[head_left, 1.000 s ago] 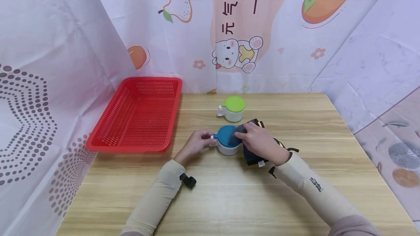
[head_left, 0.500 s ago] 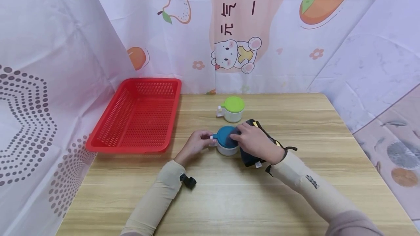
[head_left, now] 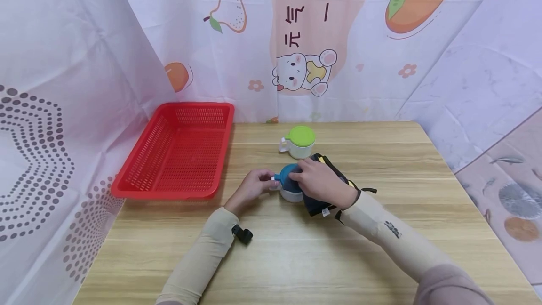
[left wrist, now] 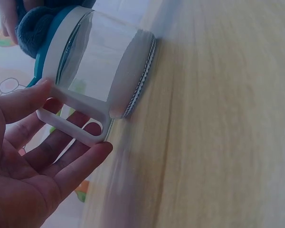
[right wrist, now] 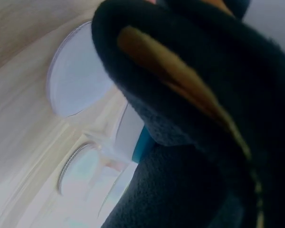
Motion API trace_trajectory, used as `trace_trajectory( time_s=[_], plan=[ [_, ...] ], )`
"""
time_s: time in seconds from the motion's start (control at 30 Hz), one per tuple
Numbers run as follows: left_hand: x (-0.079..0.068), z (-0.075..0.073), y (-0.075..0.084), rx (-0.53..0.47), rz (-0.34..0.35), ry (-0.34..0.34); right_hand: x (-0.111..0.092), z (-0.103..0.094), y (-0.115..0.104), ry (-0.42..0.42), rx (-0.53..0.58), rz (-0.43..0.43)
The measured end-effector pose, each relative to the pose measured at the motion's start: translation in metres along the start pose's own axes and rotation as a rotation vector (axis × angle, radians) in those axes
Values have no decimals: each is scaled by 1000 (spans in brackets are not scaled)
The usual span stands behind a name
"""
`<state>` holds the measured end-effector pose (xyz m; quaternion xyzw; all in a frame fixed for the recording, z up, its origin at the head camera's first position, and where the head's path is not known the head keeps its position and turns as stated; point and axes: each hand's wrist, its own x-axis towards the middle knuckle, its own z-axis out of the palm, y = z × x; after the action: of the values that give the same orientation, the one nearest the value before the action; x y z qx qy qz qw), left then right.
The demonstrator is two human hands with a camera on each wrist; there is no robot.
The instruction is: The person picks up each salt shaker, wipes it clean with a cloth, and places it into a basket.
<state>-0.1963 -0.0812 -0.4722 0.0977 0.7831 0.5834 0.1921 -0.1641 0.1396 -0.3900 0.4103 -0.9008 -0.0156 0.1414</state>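
Note:
A small lidded jar [head_left: 291,196] with a blue lid [head_left: 283,173] and a white side handle [left wrist: 69,126] stands upright on the wooden table. My left hand [head_left: 255,183] holds it by that handle, thumb near the lid and fingers behind the handle. In the left wrist view the jar's body [left wrist: 111,52] is see-through. My right hand [head_left: 322,182] grips a dark fuzzy cloth [head_left: 314,205] with yellow edging and presses part of it onto the lid, covering its right side. The cloth [right wrist: 180,99] fills much of the right wrist view.
A second jar with a green lid [head_left: 301,136] stands just behind the first, its handle to the left. A red perforated basket [head_left: 169,195] sits at the back left. A printed curtain [head_left: 245,60] hangs behind the table [head_left: 279,267].
My right hand and the cloth have slid leftward over the blue lid, hiding more of it. My left hand keeps its hold on the handle.

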Motion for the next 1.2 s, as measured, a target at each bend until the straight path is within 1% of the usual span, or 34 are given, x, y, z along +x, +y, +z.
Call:
trace_trajectory(
  time_s=[0.2,0.33,0.47,0.5,0.7,0.73,0.9,1.0,1.2],
  plan=[
    [1,0,0,9,-4,-3,7,1,-2,-3,-22,15],
    [3,1,0,28,-3,2,14,3,-2,-14,-34,46],
    [4,2,1,40,-8,0,21,3,-1,-53,-14,79],
    [1,2,5,40,-12,1,22,3,-1,-67,-8,85],
    [-1,1,5,47,2,-2,29,1,-1,-122,-1,105],
    [2,0,2,44,11,-4,30,1,-1,-127,-2,108],
    [3,1,1,31,18,-7,34,1,2,-158,14,131],
    [2,0,0,30,3,-4,37,1,4,-185,40,148],
    [-1,0,2,-8,-37,18,39,-3,8,-244,79,190]
  ],
)
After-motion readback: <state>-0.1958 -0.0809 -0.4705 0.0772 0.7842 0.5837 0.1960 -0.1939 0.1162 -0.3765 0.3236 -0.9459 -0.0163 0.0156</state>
